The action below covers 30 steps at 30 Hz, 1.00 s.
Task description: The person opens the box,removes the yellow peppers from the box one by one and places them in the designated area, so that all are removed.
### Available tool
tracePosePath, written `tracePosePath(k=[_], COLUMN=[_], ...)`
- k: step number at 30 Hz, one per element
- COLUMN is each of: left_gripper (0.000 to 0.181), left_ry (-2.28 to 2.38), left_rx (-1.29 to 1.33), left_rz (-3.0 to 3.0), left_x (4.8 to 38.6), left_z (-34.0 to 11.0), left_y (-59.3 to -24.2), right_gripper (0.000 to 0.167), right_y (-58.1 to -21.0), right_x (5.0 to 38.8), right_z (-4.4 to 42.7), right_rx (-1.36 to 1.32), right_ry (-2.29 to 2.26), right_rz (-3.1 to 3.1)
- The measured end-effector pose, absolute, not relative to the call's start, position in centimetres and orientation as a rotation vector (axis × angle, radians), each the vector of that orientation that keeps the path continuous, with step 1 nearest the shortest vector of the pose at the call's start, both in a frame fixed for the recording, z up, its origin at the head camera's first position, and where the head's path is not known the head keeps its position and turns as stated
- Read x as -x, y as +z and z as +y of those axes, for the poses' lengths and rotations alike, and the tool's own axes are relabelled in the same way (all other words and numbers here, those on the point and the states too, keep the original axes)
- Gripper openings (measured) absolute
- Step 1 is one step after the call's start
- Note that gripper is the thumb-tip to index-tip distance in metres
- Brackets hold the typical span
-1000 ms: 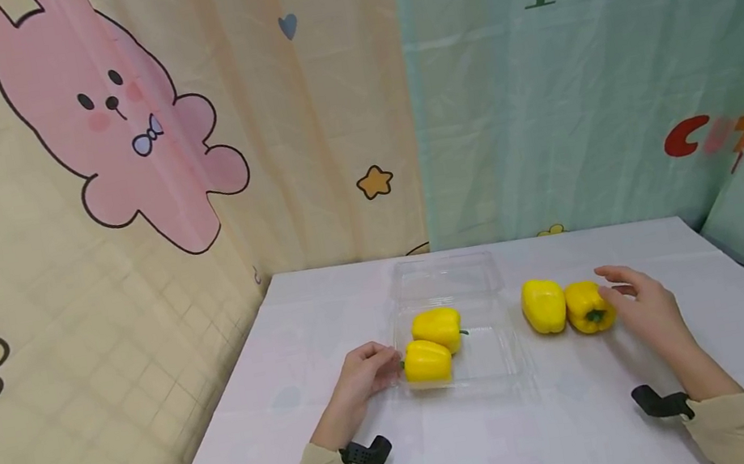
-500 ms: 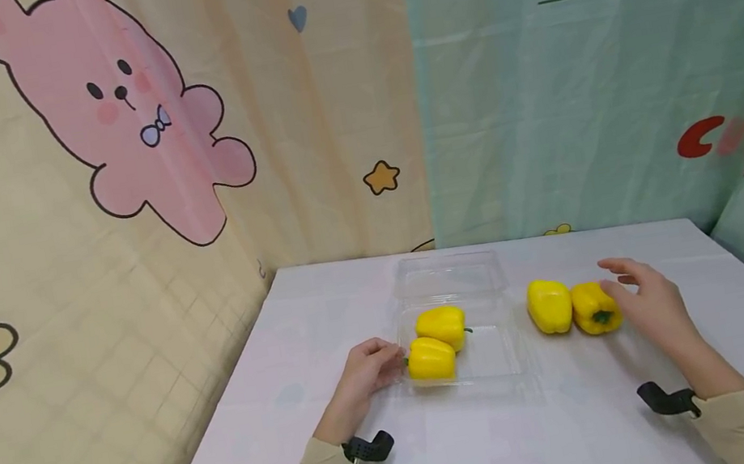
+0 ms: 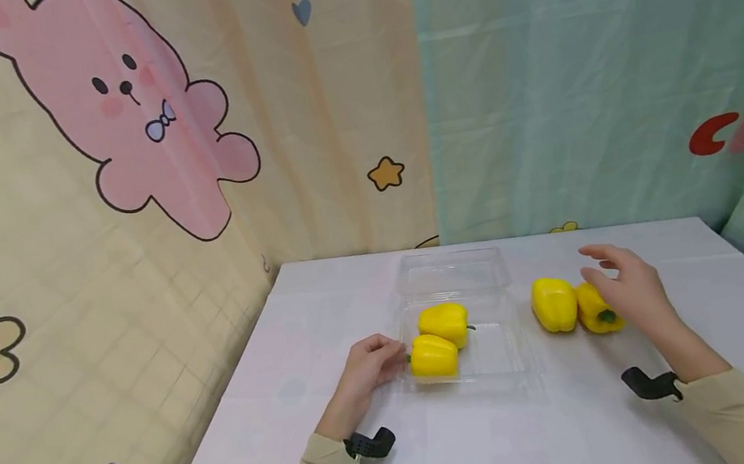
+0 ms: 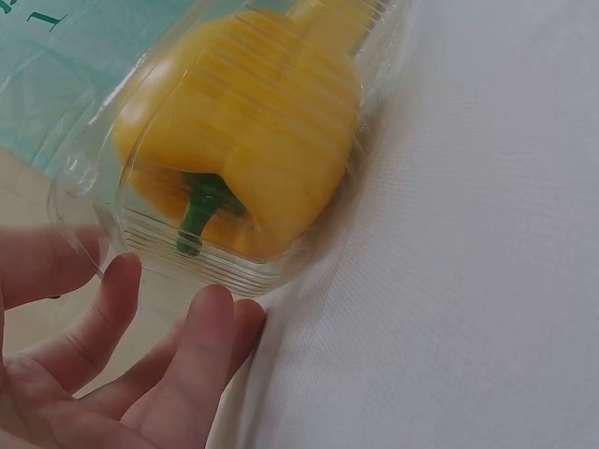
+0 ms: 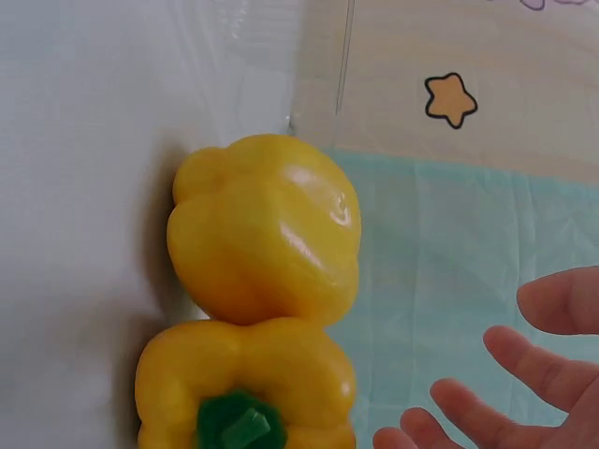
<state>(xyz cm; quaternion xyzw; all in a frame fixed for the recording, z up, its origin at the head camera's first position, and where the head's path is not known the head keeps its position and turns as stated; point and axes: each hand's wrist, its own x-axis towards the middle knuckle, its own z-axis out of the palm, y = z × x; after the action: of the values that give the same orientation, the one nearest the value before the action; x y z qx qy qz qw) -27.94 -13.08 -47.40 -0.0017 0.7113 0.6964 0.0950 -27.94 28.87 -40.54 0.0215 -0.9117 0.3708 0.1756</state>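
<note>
A clear plastic clamshell container (image 3: pixel 497 342) lies unfolded on the table, its lid (image 3: pixel 453 272) folded back at the far side. Two yellow bell peppers, a front one (image 3: pixel 434 357) and a back one (image 3: pixel 443 324), sit in its left part. My left hand (image 3: pixel 367 368) pinches the container's left rim, with other fingertips against its ribbed wall in the left wrist view. To the right stand two more yellow bell peppers, one (image 3: pixel 554 304) beside the other (image 3: pixel 595 309). My right hand (image 3: pixel 632 293) hovers over the rightmost one, fingers spread and holding nothing; it partly hides that pepper.
A white cloth covers the table (image 3: pixel 497 449). Patterned curtains (image 3: pixel 322 109) hang close behind and at both sides. Each wrist bears a black camera mount, such as the right one (image 3: pixel 652 384).
My right hand has shifted left and away from me, above the rightmost bell pepper. My left hand stays at the container's rim. The head view has turned slightly.
</note>
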Motion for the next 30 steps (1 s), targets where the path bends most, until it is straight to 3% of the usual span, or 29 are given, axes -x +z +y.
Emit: tracePosePath(k=[30], left_gripper=[0.022], left_ry=[2.066], left_rx=[0.004], left_rz=[2.112], left_x=[27.5], left_z=[-13.1], left_y=[-47.1], right_gripper=[0.044], right_y=[-40.5], right_x=[30.2], right_z=[23.5], right_rx=[-0.221], right_ry=[1.174], right_rz=[-2.584])
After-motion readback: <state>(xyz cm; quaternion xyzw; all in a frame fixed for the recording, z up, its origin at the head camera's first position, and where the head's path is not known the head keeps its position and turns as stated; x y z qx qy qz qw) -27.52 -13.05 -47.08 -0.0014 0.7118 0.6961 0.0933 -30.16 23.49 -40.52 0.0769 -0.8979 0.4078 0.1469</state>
